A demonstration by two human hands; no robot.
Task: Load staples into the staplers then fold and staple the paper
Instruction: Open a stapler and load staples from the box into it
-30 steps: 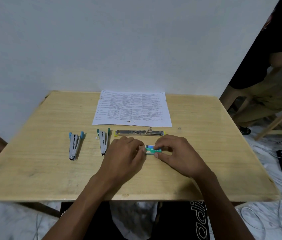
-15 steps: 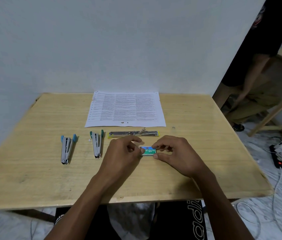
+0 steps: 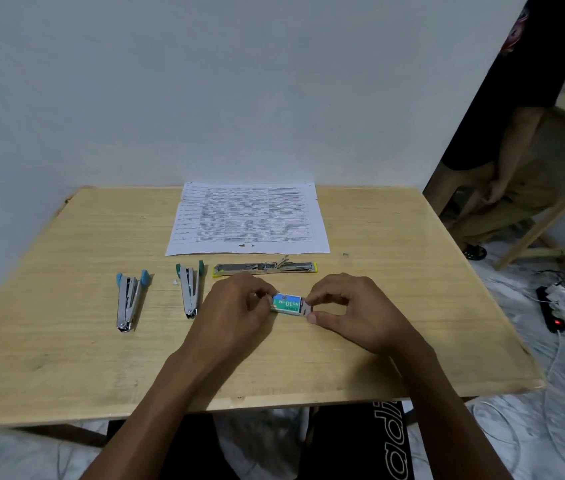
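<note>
Staple box [image 3: 286,303]: between the hands, tray end showing on the right-hand side.
Left hand [image 3: 236,306]: pinches the sleeve; should brace it.
Right hand [image 3: 354,310]: pinches the tray end; should draw it out level and slowly.

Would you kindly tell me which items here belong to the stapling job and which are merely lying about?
Job: staple box, blue stapler, green stapler, yellow stapler, printed paper.
Lying about: power strip on the floor, wooden frame behind.

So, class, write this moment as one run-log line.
step: opening staple box | left hand: pinches box | right hand: pinches its drawer end | blue stapler, green stapler, yellow stapler: lying untouched | paper: flat, unfolded
</note>
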